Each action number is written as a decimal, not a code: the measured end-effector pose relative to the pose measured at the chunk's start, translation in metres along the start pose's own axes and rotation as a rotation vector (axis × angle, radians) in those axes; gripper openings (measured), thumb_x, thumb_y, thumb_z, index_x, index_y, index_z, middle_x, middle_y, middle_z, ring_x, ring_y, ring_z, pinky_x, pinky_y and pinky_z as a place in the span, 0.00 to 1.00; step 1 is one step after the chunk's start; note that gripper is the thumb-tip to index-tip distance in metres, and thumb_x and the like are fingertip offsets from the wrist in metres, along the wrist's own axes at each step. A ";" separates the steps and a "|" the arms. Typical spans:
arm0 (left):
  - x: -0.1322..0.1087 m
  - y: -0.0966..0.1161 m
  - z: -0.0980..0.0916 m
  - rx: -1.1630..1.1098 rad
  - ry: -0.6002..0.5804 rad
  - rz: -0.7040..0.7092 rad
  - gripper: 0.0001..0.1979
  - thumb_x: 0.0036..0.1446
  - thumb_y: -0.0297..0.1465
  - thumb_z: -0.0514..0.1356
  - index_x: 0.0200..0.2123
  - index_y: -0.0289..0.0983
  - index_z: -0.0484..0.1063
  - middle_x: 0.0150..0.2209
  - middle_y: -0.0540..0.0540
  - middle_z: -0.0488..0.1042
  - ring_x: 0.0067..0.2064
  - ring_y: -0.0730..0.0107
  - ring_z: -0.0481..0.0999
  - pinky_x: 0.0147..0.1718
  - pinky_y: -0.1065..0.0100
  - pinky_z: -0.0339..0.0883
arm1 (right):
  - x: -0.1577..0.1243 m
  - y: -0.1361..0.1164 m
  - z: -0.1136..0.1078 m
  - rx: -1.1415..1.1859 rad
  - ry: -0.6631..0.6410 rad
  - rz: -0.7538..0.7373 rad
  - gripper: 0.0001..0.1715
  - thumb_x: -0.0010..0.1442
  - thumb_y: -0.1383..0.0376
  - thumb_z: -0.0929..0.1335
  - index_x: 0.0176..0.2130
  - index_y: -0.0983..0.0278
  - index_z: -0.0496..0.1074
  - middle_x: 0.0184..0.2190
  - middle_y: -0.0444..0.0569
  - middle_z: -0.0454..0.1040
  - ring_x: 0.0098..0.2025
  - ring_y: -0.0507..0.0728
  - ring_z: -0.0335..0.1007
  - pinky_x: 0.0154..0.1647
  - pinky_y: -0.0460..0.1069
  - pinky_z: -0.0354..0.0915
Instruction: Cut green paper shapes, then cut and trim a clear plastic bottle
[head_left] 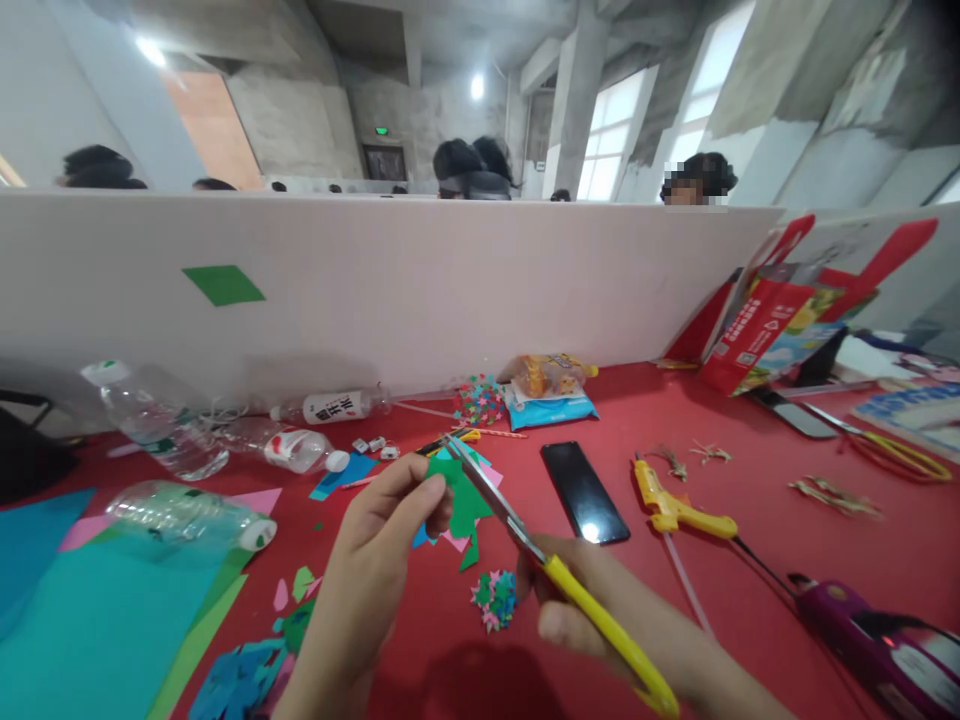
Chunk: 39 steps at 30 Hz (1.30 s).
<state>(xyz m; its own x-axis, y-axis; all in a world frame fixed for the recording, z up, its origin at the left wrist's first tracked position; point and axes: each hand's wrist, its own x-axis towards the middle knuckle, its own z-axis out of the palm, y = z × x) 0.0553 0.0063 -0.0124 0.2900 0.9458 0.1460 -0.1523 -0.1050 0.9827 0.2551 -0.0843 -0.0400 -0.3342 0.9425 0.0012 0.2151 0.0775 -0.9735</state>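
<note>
My left hand (397, 525) pinches a piece of green paper (445, 467) between thumb and fingers, over the middle of the table. My right hand (581, 590) is closed around a pair of scissors with yellow handles (607, 630). The scissor blades point up and left, close beside the green paper; whether they touch it I cannot tell. Below and between the hands, a small heap of pink, green and blue paper stars (495, 600) lies on the red tabletop. More green, pink and blue scraps sit behind my left fingers, partly hidden.
Plastic bottles (191, 515) and coloured paper sheets (90, 610) lie at left. A black phone (585, 492), a yellow glue gun (675, 505) and a purple device (862, 640) lie at right. A white partition (360, 290) stands behind, with a red bag (765, 330) against it.
</note>
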 end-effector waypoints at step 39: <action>0.000 0.006 0.001 0.160 0.061 0.097 0.12 0.58 0.32 0.59 0.22 0.38 0.69 0.22 0.53 0.64 0.26 0.74 0.62 0.26 0.72 0.58 | -0.007 -0.009 0.011 -0.112 -0.032 0.130 0.28 0.67 0.41 0.57 0.33 0.61 0.57 0.29 0.42 0.59 0.28 0.50 0.53 0.25 0.44 0.54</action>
<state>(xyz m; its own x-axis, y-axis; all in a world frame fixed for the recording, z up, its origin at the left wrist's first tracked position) 0.0552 0.0052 -0.0061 0.2231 0.9452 0.2383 -0.0233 -0.2392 0.9707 0.2456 -0.0949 -0.0337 -0.3257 0.9363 -0.1316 0.3582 -0.0066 -0.9336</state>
